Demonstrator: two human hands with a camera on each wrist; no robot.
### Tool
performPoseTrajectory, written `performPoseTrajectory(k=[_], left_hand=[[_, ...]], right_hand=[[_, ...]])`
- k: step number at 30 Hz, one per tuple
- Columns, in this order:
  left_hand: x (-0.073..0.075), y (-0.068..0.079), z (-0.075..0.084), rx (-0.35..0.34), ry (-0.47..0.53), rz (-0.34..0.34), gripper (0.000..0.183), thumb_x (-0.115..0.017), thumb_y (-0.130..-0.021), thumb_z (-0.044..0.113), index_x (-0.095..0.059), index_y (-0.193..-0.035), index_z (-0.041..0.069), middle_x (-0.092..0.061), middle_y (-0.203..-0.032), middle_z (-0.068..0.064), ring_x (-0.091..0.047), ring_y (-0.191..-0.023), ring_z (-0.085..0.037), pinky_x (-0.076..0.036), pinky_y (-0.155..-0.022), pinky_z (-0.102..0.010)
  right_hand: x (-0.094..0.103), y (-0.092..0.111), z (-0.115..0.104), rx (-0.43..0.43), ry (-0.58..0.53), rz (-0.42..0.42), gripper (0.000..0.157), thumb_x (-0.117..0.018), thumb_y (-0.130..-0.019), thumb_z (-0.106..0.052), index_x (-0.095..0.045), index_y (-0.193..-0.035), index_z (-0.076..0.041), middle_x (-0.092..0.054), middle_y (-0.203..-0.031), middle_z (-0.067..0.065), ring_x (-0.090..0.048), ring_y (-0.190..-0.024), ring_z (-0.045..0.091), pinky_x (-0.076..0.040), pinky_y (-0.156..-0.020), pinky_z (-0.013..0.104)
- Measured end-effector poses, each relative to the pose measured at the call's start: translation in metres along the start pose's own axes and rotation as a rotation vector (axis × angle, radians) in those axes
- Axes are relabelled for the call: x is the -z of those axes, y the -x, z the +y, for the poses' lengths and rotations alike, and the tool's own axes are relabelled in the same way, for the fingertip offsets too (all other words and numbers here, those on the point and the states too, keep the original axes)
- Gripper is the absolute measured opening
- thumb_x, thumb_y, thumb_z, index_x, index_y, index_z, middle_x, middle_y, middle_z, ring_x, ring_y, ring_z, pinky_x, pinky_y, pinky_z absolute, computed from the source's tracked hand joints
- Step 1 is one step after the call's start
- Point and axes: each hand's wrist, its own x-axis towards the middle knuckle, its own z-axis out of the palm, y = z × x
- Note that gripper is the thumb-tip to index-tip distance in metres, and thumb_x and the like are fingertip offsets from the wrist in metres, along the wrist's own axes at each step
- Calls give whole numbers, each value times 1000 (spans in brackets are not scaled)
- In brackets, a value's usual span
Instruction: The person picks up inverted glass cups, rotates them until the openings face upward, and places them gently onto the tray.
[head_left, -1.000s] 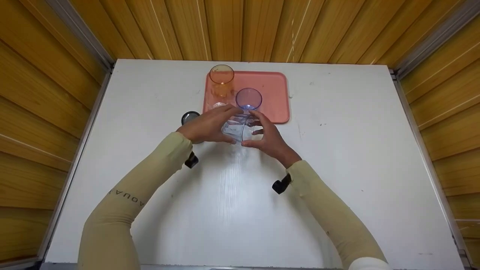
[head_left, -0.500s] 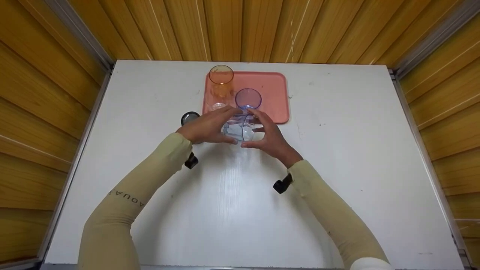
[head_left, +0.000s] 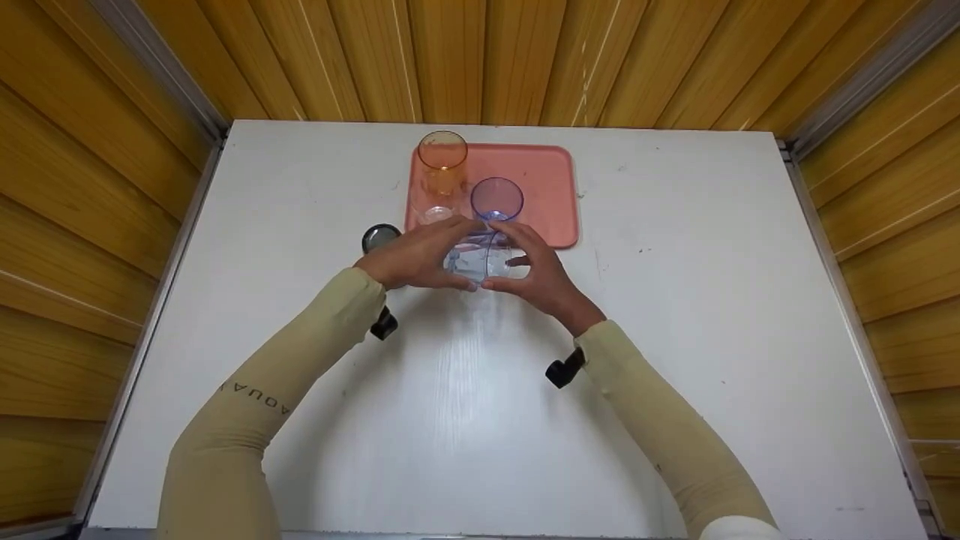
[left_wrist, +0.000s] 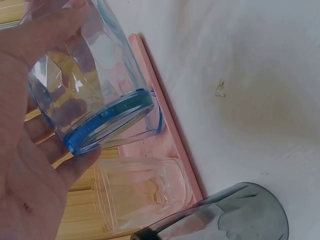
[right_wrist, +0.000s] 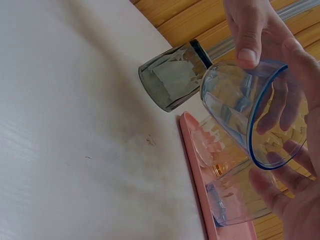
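A clear, blue-tinted cup [head_left: 466, 264] lies on its side in the air between both hands, above the table near the tray's front edge. My left hand [head_left: 416, 255] grips it around the body toward its base, thumb on the near side. From the other end my right hand [head_left: 541, 277] holds the cup near its rim, fingers and thumb curled about it. The blue rim [right_wrist: 253, 125] faces the right palm in the right wrist view. The thick blue base [left_wrist: 110, 120] shows in the left wrist view.
Behind the hands lies a pink tray [head_left: 551, 191] bearing an orange cup [head_left: 442, 176], a purple-blue cup [head_left: 497, 198] and a clear cup [left_wrist: 145, 192]. A grey cup [right_wrist: 172, 75] stands left of the tray, partly behind the left hand. Wood-patterned panels [head_left: 450, 60] enclose the white table [head_left: 675, 315].
The cup turns slightly between the hands, with its rim shifting a little. Both hands stay nearly in place, and the other cups have not moved.
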Motion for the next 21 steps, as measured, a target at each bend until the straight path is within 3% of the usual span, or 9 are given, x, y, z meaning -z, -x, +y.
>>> performPoseTrajectory(k=[9, 13, 21], left_hand=[[-4, -1, -1, 9, 8, 14, 89, -78, -74, 53, -28, -147, 43, -34, -155, 6, -38, -141, -26, -36, -109, -60], [-5, -3, -2, 16, 8, 11, 89, -76, -73, 57, -27, -147, 46, -32, -156, 7, -36, -142, -26, -35, -109, -61], [-4, -4, -1, -28, -29, 12, 92, -72, -72, 65, -28, -149, 38, -39, -152, 3, -45, -134, -23, -40, -108, -56]], right_hand=[[-1, 1, 0, 5, -5, 14, 76, -79, -80, -33, -41, -146, -29, -42, -147, -4, -50, -125, 17, -52, -97, 38], [-1, 1, 1, 14, 8, 26, 74, -78, -80, -35, -42, -145, -32, -43, -145, -5, -52, -124, 16, -53, -96, 36], [-1, 0, 2, 35, 17, 49, 69, -77, -81, -34, -45, -142, -29, -48, -139, -3, -53, -120, 19, -53, -94, 36]])
